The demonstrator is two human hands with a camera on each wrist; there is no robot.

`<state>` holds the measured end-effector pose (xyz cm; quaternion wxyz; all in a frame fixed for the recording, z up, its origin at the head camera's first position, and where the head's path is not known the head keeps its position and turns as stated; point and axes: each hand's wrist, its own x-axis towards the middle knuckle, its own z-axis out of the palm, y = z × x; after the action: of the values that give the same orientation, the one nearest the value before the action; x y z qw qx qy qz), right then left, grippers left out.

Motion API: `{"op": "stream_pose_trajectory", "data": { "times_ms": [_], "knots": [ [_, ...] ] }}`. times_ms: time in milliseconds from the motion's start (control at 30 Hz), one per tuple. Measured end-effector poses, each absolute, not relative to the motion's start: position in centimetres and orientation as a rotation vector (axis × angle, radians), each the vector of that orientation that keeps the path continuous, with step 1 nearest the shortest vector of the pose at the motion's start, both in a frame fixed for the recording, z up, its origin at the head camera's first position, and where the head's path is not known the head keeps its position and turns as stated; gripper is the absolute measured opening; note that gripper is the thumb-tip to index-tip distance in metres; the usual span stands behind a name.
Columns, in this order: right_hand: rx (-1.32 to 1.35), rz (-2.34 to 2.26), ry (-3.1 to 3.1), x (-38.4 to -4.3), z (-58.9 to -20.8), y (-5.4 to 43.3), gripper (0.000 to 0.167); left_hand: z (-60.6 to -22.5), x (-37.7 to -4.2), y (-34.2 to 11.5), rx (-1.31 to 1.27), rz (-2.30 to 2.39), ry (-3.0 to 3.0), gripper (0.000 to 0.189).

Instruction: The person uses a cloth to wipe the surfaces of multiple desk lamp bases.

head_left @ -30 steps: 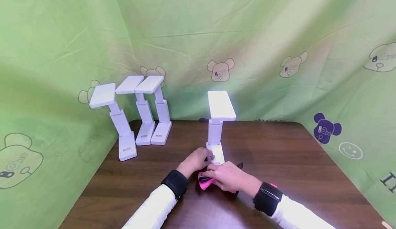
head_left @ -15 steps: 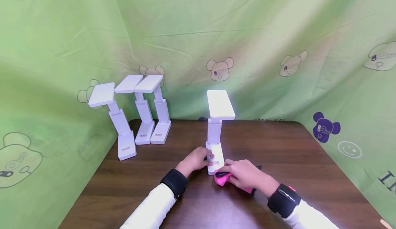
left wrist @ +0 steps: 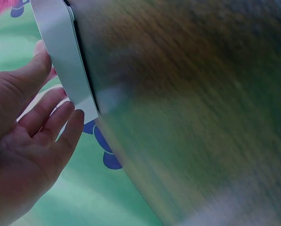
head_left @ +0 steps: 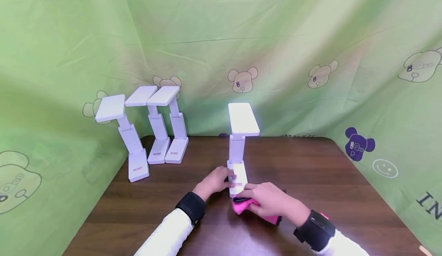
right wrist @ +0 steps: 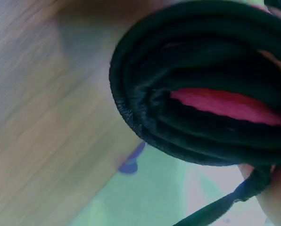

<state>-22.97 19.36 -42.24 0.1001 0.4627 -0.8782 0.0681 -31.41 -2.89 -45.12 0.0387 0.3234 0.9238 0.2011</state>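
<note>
The left hand (head_left: 213, 180) curls fingers on the lamp (head_left: 236, 148), likely stiff, best gripped low. The right hand (head_left: 271, 199) clamps fingers on soft-looking cloth (head_left: 242, 206).

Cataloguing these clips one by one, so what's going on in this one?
A person is handling a white lamp on a wooden table. Their left hand touches the left side of its base, and their right hand grips a pink-and-black fabric bundle by the base's near edge; whether the two touch is hard to tell. The lamp stands with its head glowing; three other white lamps stand to its left.
</note>
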Motion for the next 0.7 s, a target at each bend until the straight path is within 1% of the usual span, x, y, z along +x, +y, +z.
{"op": "stream_pose_trajectory", "data": {
  "times_ms": [67, 133, 300, 533, 700],
  "knots": [
    [1.418, 0.128, -2.514, -23.3, -42.7, 18.2, 0.045, -45.1, -31.4, -2.9, 1.010, 0.613, 2.847, 0.030],
    [1.447, 0.043, -2.444, -23.6, -43.2, 17.1, 0.046, -45.1, -31.3, -2.9, 1.007, 0.615, 2.852, 0.029],
    [1.410, -0.063, -2.425, -24.1, -44.3, 15.7, 0.039, -45.1, -31.1, -2.9, 0.982, 0.636, 2.843, 0.026],
    [1.306, 0.004, -2.548, -24.1, -44.6, 17.6, 0.044, -45.4, -31.2, -2.7, 1.019, 0.624, 2.836, 0.028],
    [1.216, 0.094, -2.625, -23.7, -44.2, 20.0, 0.043, -45.3, -31.6, -3.0, 1.016, 0.630, 2.827, 0.032]
  ]
}}
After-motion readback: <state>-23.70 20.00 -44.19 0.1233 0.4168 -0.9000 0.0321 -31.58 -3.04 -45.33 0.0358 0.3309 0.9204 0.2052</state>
